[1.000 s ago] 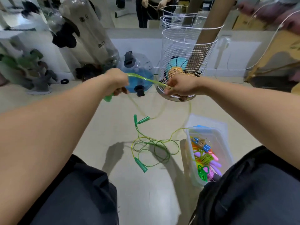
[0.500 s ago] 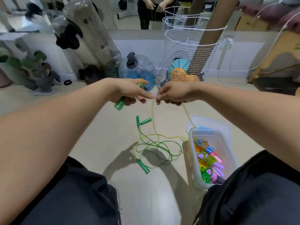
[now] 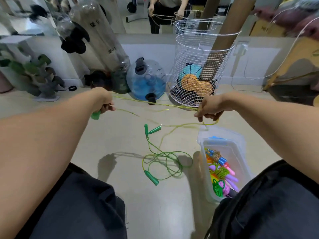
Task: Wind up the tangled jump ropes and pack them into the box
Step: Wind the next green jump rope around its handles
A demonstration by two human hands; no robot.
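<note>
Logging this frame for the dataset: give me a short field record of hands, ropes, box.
left hand: grips a green handle
right hand: pinches the yellow-green cord
cord: stretched between the hands, trailing to the floor
floor ropes: loose green tangle, three handles visible
box: clear, open, right of the tangle, holds coloured wound ropes
behind: wire basket with balls

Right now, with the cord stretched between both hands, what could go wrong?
The left hand grips a green plastic handle while the right hand pinches the thin yellow-green cord. Its slack trails into the tangled green rope pile on the floor, so pulling may tighten knots. The loop beside the clear plastic box might snag its rim.
</note>
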